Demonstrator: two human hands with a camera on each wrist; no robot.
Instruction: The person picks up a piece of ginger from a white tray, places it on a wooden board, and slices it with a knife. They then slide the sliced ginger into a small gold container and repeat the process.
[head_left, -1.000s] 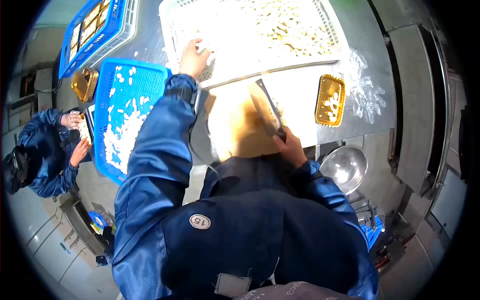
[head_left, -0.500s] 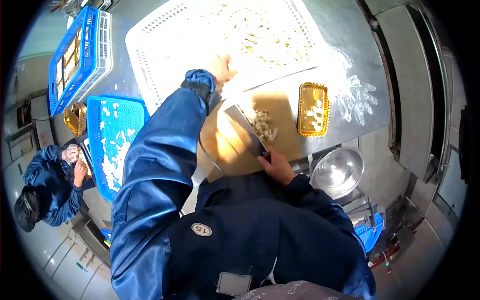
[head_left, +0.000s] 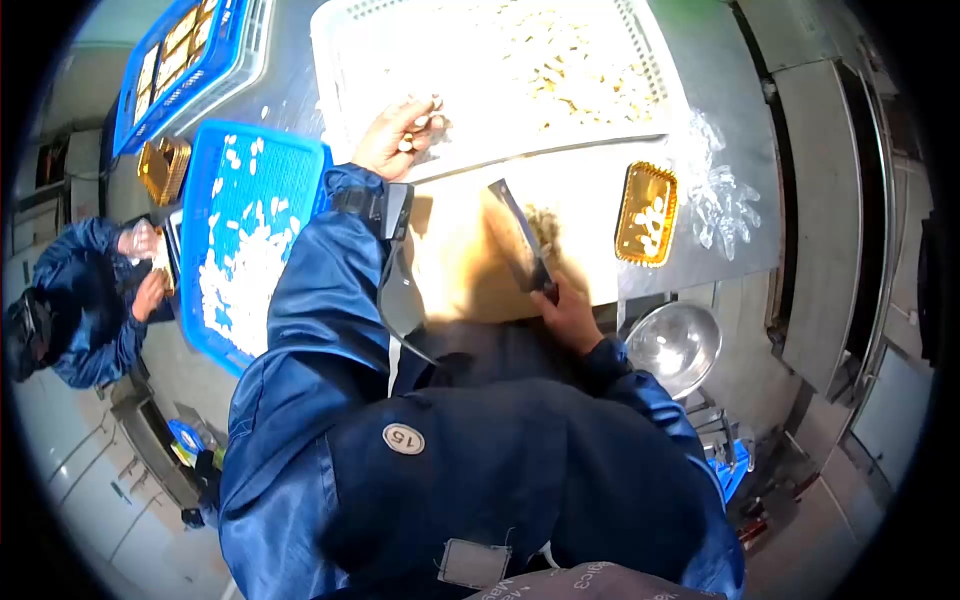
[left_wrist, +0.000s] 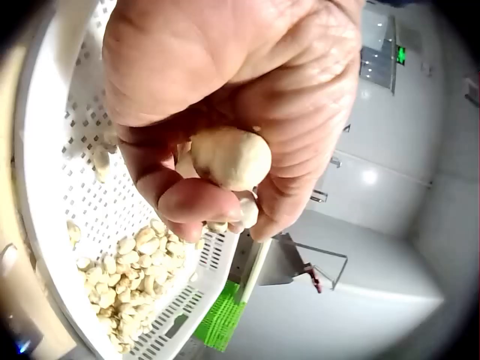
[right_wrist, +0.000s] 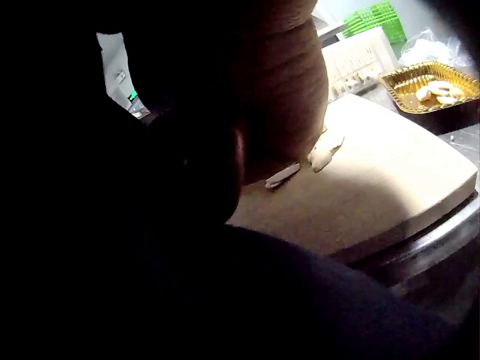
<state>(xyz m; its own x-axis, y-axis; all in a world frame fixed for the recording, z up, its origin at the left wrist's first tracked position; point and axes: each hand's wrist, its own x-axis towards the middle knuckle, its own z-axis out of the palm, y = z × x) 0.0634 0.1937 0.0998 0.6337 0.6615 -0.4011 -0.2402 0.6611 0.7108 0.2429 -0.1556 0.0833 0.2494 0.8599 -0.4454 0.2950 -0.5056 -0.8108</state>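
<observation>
My left hand (head_left: 395,138) is raised over the near left side of the white crate (head_left: 655,55). Its curled fingers hold several pale mushrooms; in the left wrist view a large rounded mushroom (left_wrist: 234,159) shows between the fingers and palm, with a smaller one (left_wrist: 247,210) below. My right hand (head_left: 572,318) grips the dark handle of a broad kitchen knife (head_left: 512,228), its blade pointing away over the cutting board (head_left: 455,255). Cut pieces (right_wrist: 327,150) lie on the board beside the right hand, which is mostly in shadow in the right wrist view.
A gold tray (head_left: 634,187) with some slices stands right of the board, beside crumpled clear plastic (head_left: 722,190). At left are a blue basket (head_left: 270,152) of white slices, stacked gold trays (head_left: 165,172) and another person (head_left: 85,295). A metal bowl (head_left: 677,345) sits below the table edge.
My left hand, reaching into the crate a second ago, now shows turned with mushrooms in its curled fingers. The right hand keeps its grip on the knife. The head view swung and came back.
</observation>
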